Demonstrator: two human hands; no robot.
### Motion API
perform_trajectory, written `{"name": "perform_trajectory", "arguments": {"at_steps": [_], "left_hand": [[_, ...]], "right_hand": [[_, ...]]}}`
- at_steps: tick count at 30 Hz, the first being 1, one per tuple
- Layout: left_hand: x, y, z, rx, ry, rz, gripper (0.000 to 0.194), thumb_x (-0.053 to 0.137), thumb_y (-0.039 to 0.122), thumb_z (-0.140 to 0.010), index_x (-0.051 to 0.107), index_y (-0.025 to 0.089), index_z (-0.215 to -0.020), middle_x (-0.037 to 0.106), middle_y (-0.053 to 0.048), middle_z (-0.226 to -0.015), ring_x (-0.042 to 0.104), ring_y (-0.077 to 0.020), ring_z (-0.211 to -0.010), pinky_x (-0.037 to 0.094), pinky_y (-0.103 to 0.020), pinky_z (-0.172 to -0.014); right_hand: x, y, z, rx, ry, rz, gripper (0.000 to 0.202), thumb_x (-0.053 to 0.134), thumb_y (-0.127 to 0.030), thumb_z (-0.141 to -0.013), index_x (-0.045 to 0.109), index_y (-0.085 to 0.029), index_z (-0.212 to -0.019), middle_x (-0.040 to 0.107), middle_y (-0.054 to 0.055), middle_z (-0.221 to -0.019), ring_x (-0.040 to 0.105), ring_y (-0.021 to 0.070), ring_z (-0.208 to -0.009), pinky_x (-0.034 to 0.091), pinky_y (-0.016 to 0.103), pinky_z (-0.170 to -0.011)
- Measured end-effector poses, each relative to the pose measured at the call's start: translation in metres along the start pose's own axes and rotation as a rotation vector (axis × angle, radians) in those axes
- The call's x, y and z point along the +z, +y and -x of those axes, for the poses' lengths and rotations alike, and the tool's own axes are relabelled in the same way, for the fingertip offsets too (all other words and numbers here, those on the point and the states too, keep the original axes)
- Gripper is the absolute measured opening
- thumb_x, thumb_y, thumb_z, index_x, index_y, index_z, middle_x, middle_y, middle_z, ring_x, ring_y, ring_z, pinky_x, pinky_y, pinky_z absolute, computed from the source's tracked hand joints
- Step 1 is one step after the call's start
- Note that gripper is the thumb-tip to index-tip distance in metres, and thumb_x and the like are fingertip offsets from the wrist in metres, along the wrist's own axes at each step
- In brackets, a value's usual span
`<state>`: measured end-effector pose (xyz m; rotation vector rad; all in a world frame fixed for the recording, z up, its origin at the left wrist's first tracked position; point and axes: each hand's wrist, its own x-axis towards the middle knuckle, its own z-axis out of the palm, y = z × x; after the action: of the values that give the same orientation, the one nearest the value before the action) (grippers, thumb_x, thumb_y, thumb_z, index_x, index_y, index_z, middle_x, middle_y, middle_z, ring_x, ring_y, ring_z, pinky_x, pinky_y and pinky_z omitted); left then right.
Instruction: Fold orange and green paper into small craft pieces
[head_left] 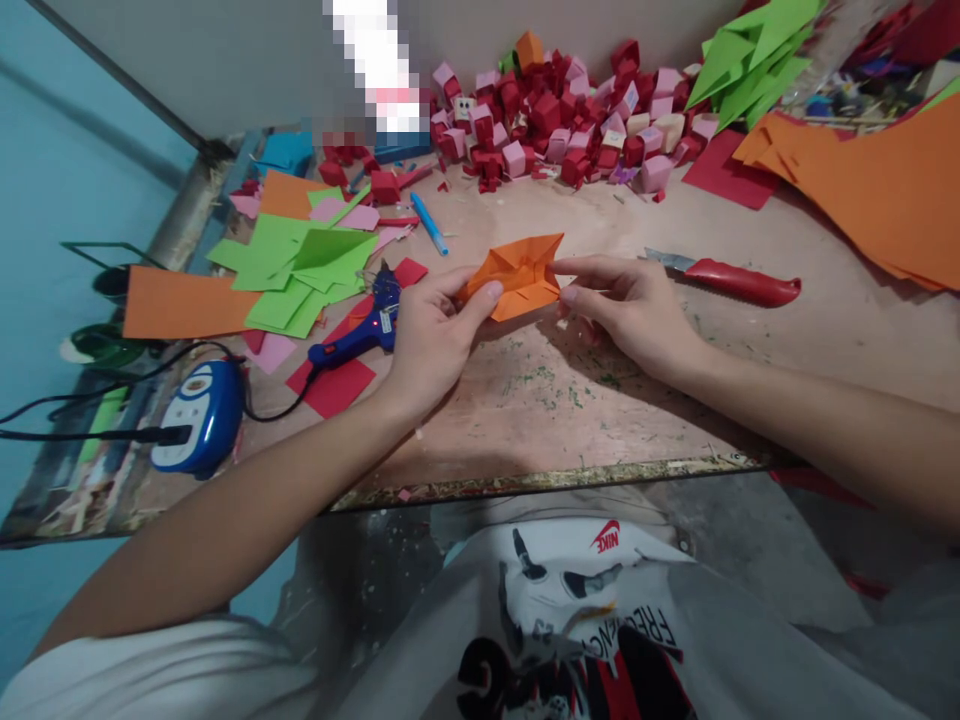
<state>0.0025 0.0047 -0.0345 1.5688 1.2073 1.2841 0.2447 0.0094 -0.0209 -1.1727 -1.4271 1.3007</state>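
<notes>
A creased piece of orange paper, partly folded with raised flaps, is held just over the table. My left hand pinches its left end, the thumb lying on top. At the right end, my right hand has its index finger and thumb against the paper's edge; its other fingers curl below. Beside my left hand lies a blue hot glue gun with a small red light on, its nozzle end partly behind the hand. A red-handled knife rests just beyond my right hand.
Many red and pink paper cubes are heaped along the back. Green sheets lie left, and large orange sheets right. A blue pen lies behind the orange paper. A blue-and-white power socket with cords stands at the left.
</notes>
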Motion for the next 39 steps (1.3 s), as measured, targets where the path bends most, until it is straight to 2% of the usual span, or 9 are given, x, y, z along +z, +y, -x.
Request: {"name": "perform_trajectory", "arguments": {"at_steps": [4, 8, 12, 17, 20, 23, 30, 34, 39], "left_hand": [[0.001, 0.001, 0.0, -0.012, -0.031, -0.003, 0.034, 0.087, 0.059, -0.1, 0.089, 0.025, -0.105, 0.087, -0.005, -0.103, 0.082, -0.0255, -0.103, 0.07, -0.038, -0.092], [0.001, 0.003, 0.0, 0.016, -0.061, -0.027, 0.031, 0.085, 0.056, -0.101, 0.089, 0.025, -0.103, 0.086, -0.005, -0.099, 0.081, -0.0256, -0.102, 0.069, -0.039, -0.094], [0.002, 0.007, 0.002, 0.039, -0.09, -0.049, 0.031, 0.085, 0.055, -0.102, 0.09, 0.024, -0.1, 0.087, -0.005, -0.102, 0.08, -0.0243, -0.099, 0.067, -0.037, -0.092], [0.002, 0.012, 0.004, 0.027, -0.117, -0.075, 0.047, 0.086, 0.066, -0.099, 0.09, 0.019, -0.098, 0.084, -0.006, -0.092, 0.074, -0.0202, -0.083, 0.061, -0.029, -0.075], [0.002, 0.012, 0.004, 0.035, -0.134, -0.063, 0.048, 0.087, 0.066, -0.098, 0.09, 0.018, -0.096, 0.082, -0.005, -0.087, 0.069, -0.0169, -0.074, 0.055, -0.027, -0.067], [0.002, 0.01, 0.004, 0.001, -0.167, -0.03, 0.046, 0.088, 0.064, -0.098, 0.092, 0.019, -0.103, 0.082, -0.005, -0.088, 0.067, -0.0158, -0.07, 0.053, -0.026, -0.062], [0.001, 0.002, -0.002, -0.115, -0.057, 0.116, 0.038, 0.096, 0.058, -0.09, 0.09, 0.022, -0.099, 0.087, -0.005, -0.098, 0.081, -0.0231, -0.088, 0.07, -0.033, -0.077], [0.0, 0.001, -0.006, -0.211, -0.068, 0.231, 0.038, 0.1, 0.052, -0.082, 0.089, 0.02, -0.097, 0.087, -0.005, -0.094, 0.083, -0.0224, -0.079, 0.073, -0.034, -0.075], [-0.001, 0.007, -0.005, -0.254, -0.06, 0.276, 0.033, 0.096, 0.043, -0.085, 0.087, 0.016, -0.101, 0.087, -0.007, -0.093, 0.084, -0.0217, -0.074, 0.076, -0.036, -0.074]], "right_hand": [[-0.001, -0.001, 0.0, 0.005, -0.013, -0.002, 0.023, 0.085, -0.03, -0.097, 0.087, -0.024, -0.118, 0.08, 0.002, -0.086, 0.058, 0.0149, -0.057, 0.05, 0.032, -0.054], [-0.002, 0.0, -0.002, -0.001, 0.0, -0.028, 0.011, 0.088, -0.031, -0.095, 0.083, -0.023, -0.101, 0.077, 0.001, -0.085, 0.058, 0.0139, -0.058, 0.05, 0.032, -0.056], [-0.001, -0.001, -0.003, -0.021, -0.025, -0.035, 0.02, 0.093, -0.033, -0.092, 0.076, -0.023, -0.088, 0.071, -0.001, -0.075, 0.056, 0.0134, -0.057, 0.048, 0.031, -0.054], [0.001, 0.003, -0.003, -0.065, -0.015, -0.01, 0.02, 0.093, -0.035, -0.094, 0.078, -0.022, -0.089, 0.07, -0.001, -0.072, 0.055, 0.0129, -0.054, 0.046, 0.031, -0.053], [0.002, 0.004, -0.003, -0.067, -0.005, 0.041, 0.016, 0.091, -0.031, -0.094, 0.079, -0.022, -0.089, 0.073, 0.0, -0.074, 0.059, 0.0138, -0.055, 0.045, 0.032, -0.053], [0.001, 0.004, -0.003, -0.058, -0.001, 0.06, 0.013, 0.086, -0.024, -0.094, 0.077, -0.022, -0.084, 0.074, 0.0, -0.075, 0.058, 0.0128, -0.054, 0.044, 0.031, -0.052], [-0.004, 0.001, -0.007, -0.023, 0.083, -0.171, 0.014, 0.082, -0.017, -0.09, 0.071, -0.023, -0.082, 0.07, -0.002, -0.069, 0.056, 0.0118, -0.05, 0.044, 0.028, -0.049], [-0.006, 0.0, -0.011, 0.005, 0.133, -0.231, 0.014, 0.079, -0.015, -0.086, 0.069, -0.023, -0.08, 0.067, -0.003, -0.066, 0.057, 0.0112, -0.048, 0.043, 0.027, -0.047], [-0.006, 0.001, -0.014, 0.015, 0.188, -0.238, 0.015, 0.073, -0.011, -0.083, 0.066, -0.023, -0.076, 0.064, -0.003, -0.062, 0.057, 0.0114, -0.048, 0.044, 0.026, -0.046]]}}
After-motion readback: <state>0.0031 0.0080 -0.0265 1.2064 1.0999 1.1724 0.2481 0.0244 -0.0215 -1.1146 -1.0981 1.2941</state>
